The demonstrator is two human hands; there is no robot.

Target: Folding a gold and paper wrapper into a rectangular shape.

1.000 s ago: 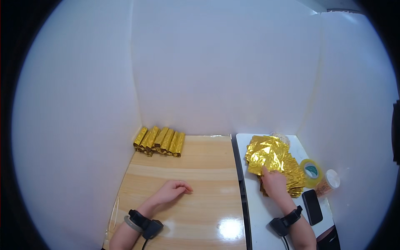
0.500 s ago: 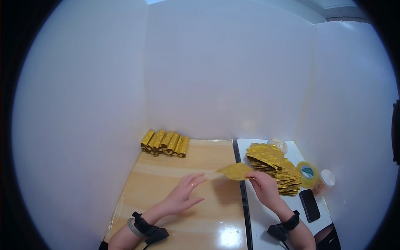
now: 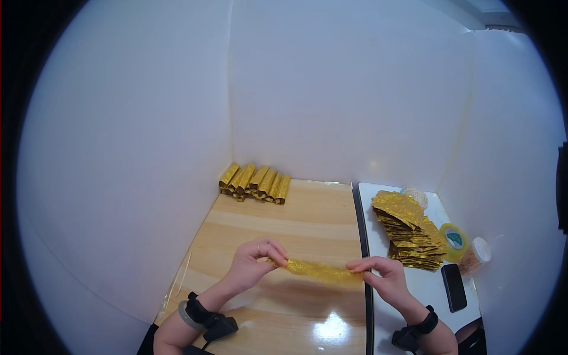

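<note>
A sheet of gold foil paper is stretched between my two hands, a little above the wooden tabletop. My left hand pinches its left end between thumb and fingers. At the right end, my right hand grips it the same way, over the dark seam beside the white board. The sheet looks slightly blurred. A fanned stack of gold foil sheets lies on the white board to the right. Several rolled gold foil tubes are piled at the far left of the wooden surface.
On the white board, a roll of clear tape, a lidded clear jar and a black phone stand or lie right of the stack. A pale woven ball sits behind it. White walls enclose the wooden table.
My left hand has gone from open to pinching the sheet's left end. The sheet now spans both hands, lower and nearer to me. The view has shifted slightly.
</note>
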